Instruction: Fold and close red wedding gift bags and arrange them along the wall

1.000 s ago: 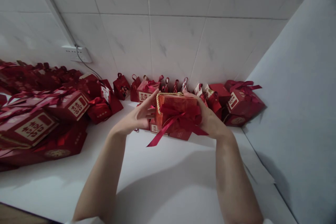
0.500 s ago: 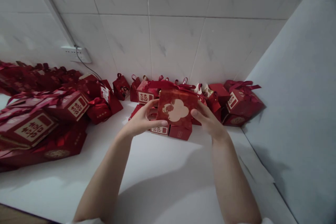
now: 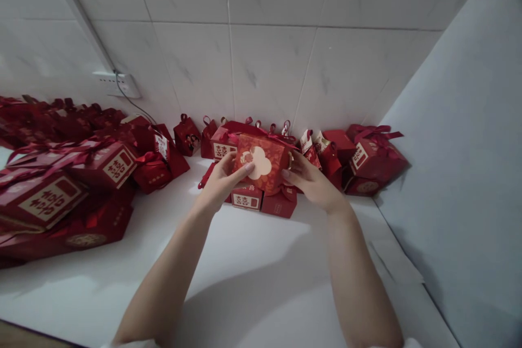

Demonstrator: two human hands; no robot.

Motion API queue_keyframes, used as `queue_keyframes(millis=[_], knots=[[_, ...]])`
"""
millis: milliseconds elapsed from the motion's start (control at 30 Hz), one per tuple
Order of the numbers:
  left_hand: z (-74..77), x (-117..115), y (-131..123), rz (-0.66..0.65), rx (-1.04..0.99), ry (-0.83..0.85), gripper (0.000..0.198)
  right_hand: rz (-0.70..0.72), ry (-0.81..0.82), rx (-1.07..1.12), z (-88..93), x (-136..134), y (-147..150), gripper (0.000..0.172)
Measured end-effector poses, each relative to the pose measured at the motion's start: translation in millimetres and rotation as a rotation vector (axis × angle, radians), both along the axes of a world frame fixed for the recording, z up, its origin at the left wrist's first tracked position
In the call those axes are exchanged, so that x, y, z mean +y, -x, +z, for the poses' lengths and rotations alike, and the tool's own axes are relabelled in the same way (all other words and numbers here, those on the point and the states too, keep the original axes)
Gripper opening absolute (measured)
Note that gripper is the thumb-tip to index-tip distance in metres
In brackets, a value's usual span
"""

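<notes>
A small red gift box (image 3: 274, 166) with a cream flower-shaped patch is gripped between both hands, over the middle group of boxes. My left hand (image 3: 224, 180) closes on its left side, thumb across the front near the patch. My right hand (image 3: 312, 180) clasps its right side, thumb at the lower front. Just below it sits a red box with a cream label (image 3: 247, 199). Behind and to the left is another labelled red box (image 3: 222, 144) with ribbon on top. The held box hides part of the boxes behind it; whether it touches them I cannot tell.
Stacked red ribboned boxes (image 3: 53, 201) fill the left of the white table (image 3: 253, 272). Two stacked boxes (image 3: 377, 160) stand at the right, near a pale panel (image 3: 460, 147). Small looped boxes (image 3: 187, 136) line the tiled wall, below a power strip (image 3: 116, 85) with a cable.
Both hands have brought the gift box slightly left and down, towards the boxes behind. Its front looks brighter now, and my left thumb lies further over it.
</notes>
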State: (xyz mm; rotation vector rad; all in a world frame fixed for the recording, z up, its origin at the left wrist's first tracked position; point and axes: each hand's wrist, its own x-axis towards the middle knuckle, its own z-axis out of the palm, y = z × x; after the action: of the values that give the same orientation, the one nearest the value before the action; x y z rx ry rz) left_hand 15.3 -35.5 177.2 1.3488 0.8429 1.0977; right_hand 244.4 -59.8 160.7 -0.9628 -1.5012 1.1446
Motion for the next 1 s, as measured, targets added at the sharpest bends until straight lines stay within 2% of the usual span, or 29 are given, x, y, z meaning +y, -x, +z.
queue_keyframes(millis=[100,233,400,500,567,633,733,1000], knots=[[-2.1,1.2,-1.8,0.058,-0.045,-0.014,0.057,-0.057,-0.046,-0.108,2.4,-2.4,2.8,0.065],[-2.7,2.6,-2.0,0.012,-0.049,-0.068,0.074,-0.006,-0.114,-0.183,11.0,-11.3,3.3,0.065],[-3.0,6.0,2.2,-0.09,-0.107,0.091,0.056,-0.041,-0.089,-0.191,16.5,-18.3,0.5,0.061],[-4.3,7.6,4.9,-0.144,-0.19,0.176,0.048,-0.152,-0.115,-0.185,12.9,-16.4,0.8,0.061],[-4.7,7.6,5.8,-0.154,-0.231,0.208,0.047,-0.209,-0.116,-0.187,9.2,-14.1,1.9,0.067],[-4.5,6.9,5.9,-0.151,-0.249,0.235,0.048,-0.167,-0.068,-0.177,6.4,-12.2,3.1,0.072],[-3.2,5.6,5.3,-0.152,-0.254,0.264,0.049,-0.048,-0.016,-0.141,5.9,-12.1,5.1,0.069],[1.4,6.4,5.1,-0.166,-0.287,0.355,0.064,0.023,-0.072,-0.118,6.2,-13.9,10.1,0.078]])
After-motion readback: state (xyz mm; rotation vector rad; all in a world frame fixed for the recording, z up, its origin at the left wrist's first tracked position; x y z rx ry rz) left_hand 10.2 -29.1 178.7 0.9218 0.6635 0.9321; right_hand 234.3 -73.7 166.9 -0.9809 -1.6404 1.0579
